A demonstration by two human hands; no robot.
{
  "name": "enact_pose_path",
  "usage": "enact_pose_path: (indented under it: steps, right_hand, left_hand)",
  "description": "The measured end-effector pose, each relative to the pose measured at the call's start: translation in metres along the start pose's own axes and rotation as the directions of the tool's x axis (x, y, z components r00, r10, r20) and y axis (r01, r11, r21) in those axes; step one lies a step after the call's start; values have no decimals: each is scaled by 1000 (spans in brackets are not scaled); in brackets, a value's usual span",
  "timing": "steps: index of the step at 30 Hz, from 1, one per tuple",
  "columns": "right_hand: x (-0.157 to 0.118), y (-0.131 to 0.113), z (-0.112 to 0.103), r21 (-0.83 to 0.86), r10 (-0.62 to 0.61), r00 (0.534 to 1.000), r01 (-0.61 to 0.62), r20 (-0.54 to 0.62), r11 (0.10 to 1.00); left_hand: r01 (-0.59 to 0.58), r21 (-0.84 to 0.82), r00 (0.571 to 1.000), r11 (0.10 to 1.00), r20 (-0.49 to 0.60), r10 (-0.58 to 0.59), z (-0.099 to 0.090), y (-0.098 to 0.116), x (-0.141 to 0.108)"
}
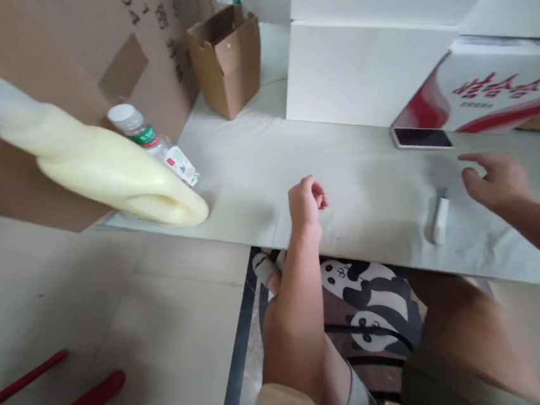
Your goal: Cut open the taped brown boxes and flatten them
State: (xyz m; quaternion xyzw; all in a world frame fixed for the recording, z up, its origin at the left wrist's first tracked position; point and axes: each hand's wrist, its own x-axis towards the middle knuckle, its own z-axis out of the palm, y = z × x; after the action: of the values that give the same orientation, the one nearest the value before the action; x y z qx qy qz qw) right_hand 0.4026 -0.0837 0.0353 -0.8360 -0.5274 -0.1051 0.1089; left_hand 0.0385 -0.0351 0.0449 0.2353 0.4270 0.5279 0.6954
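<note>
My left hand [305, 202] rests at the near edge of the cloth-covered table [257, 165], its fingers curled inward with nothing visible in them. Over the right side of the table is my right hand [499, 177], slightly blurred, index finger stretched out and thumb apart, holding nothing. Just left of it lies a slim white tool [440, 219] with a narrow grey tip, looking like a utility knife. A phone [422, 138] with a dark screen lies flat beyond my right fingertips, touching neither hand.
A large pale yellow glossy object [109, 170] leans over the table's left end. Behind it are a clear bottle [143, 132] and a small white carton [181, 165]. An open cardboard box [233, 66], white boxes [338, 75] and a red-and-white carton [488, 89] line the back.
</note>
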Motion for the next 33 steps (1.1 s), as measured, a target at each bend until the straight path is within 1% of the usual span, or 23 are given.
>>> enact_pose_path:
  steps: [1, 2, 3, 5, 6, 8, 9, 10, 11, 13, 14, 15, 16, 17, 19, 21, 23, 26, 28, 31, 33]
  right_hand:
    - [10, -28, 1, 29, -74, 997, 74, -2, 997]
    - [19, -59, 3, 72, -181, 984, 180, -5, 981]
    - [27, -93, 5, 128, -295, 955, 294, -10, 947]
    - [41, -162, 10, 234, -466, 884, 463, -42, 855]
    - [48, -198, 13, 271, -528, 848, 521, -53, 810]
    - [62, -269, 16, 295, -634, 773, 606, -1, 738]
    - [69, -303, 15, 290, -665, 746, 630, 30, 720]
    - [75, -336, 13, 286, -670, 741, 633, 43, 719]
    - [80, -367, 8, 303, -697, 715, 656, 45, 692]
    - [90, -422, -5, 340, -731, 681, 680, 36, 650]
    - [95, -445, -12, 353, -739, 674, 688, 15, 634]
    - [99, -465, -20, 357, -733, 681, 684, 2, 636]
    - [103, -481, -27, 351, -715, 699, 670, -3, 654]
    - [106, -493, -32, 345, -693, 721, 649, 6, 678]
    - [113, -508, -37, 314, -647, 760, 603, 53, 734]
    - [119, -511, -35, 266, -616, 785, 581, 67, 770]
    - [122, -506, -30, 215, -599, 799, 578, 46, 787]
    - [119, -490, -25, 185, -577, 816, 563, 28, 806]
    - [112, -473, -28, 176, -561, 827, 550, 18, 816]
    - [97, -439, -40, 156, -590, 807, 583, -1, 797]
    - [83, -412, -51, 156, -632, 775, 625, -4, 765]
  left_hand:
    - [11, -6, 1000, 1000, 0, -11, -3, 2, 1]
    - [20, -14, 1000, 1000, -2, -20, -6, 3, 1]
    - [26, -22, 1000, 999, -5, -26, -9, 5, 1]
    - [17, -38, 1000, 999, -19, -18, -15, 10, 1]
    - [8, -42, 999, 999, -31, -9, -18, 12, 0]
    - [-11, -50, 998, 999, -64, 8, -22, 15, 0]
    - [-12, -54, 997, 998, -78, 8, -24, 17, 0]
    - [-4, -55, 996, 998, -91, -1, -26, 18, 1]
    - [8, -55, 995, 998, -98, -13, -29, 20, 1]
    - [26, -40, 995, 999, -99, -30, -33, 23, 4]
    - [30, -32, 995, 999, -95, -33, -36, 26, 5]
    - [29, -29, 995, 999, -91, -32, -38, 29, 5]
    - [26, -31, 996, 999, -86, -29, -40, 32, 6]
    - [25, -38, 996, 999, -85, -28, -42, 35, 6]
    - [33, -59, 994, 998, -102, -39, -45, 40, 6]
    - [40, -80, 992, 996, -117, -49, -47, 43, 7]
    - [42, -97, 993, 994, -109, -53, -49, 43, 7]
    - [33, -103, 996, 994, -76, -41, -52, 40, 8]
    - [24, -99, 996, 995, -82, -32, -53, 37, 6]
    - [-25, -81, 992, 996, -124, 14, -54, 34, 3]
    - [-116, -49, 977, 992, -186, 105, -55, 33, 0]
